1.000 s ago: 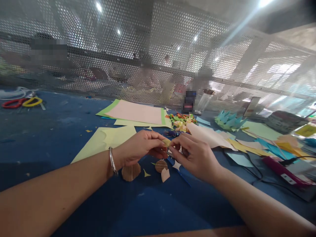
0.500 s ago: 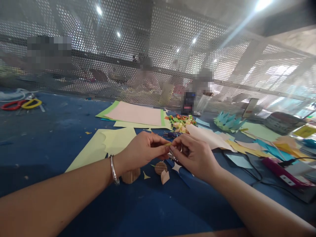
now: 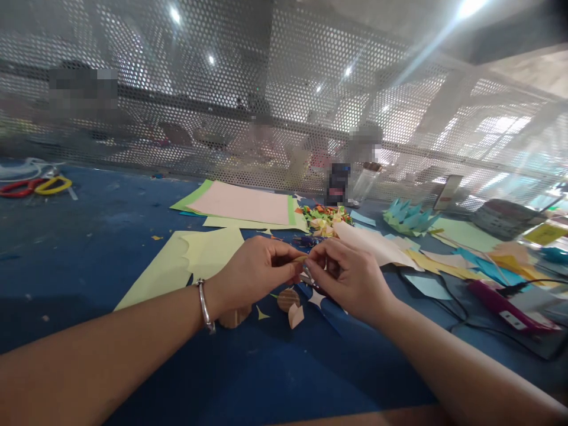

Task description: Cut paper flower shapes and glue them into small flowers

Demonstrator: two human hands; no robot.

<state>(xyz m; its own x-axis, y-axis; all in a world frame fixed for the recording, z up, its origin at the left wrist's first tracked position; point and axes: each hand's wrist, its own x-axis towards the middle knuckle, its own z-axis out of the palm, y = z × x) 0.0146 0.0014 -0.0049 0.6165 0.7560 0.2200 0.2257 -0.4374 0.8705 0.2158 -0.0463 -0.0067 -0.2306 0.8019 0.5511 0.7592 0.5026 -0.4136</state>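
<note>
A small yellowish piece of paper (image 3: pixel 302 259) is pinched between the fingertips of both hands, mostly covered by them. My left hand (image 3: pixel 260 265), with a silver bangle on its wrist, grips it from one side. Thumb and index finger of my right hand (image 3: pixel 348 275) close on its other end. On the table below lie a round striped wooden-looking disc (image 3: pixel 287 299), a folded peach paper piece (image 3: pixel 296 316), a pale star-like scrap (image 3: pixel 316 299) and a yellow scrap (image 3: pixel 262 312). A second brown disc (image 3: pixel 235 318) is partly hidden under my left wrist.
Yellow sheets (image 3: pixel 153 275) lie left, a pink sheet (image 3: pixel 248 202) behind. Beyond my right hand are a heap of colourful paper bits (image 3: pixel 326 219), a blue paper crown-like shape (image 3: pixel 408 218) and a magenta power strip (image 3: pixel 510 307) with cables. Scissors (image 3: pixel 53 186) rest far left; a perforated screen (image 3: pixel 199 118) stands behind.
The hands stay together in almost the same place; the yellowish paper between the fingertips has turned slightly and shows less. The whole view has shifted a little.
</note>
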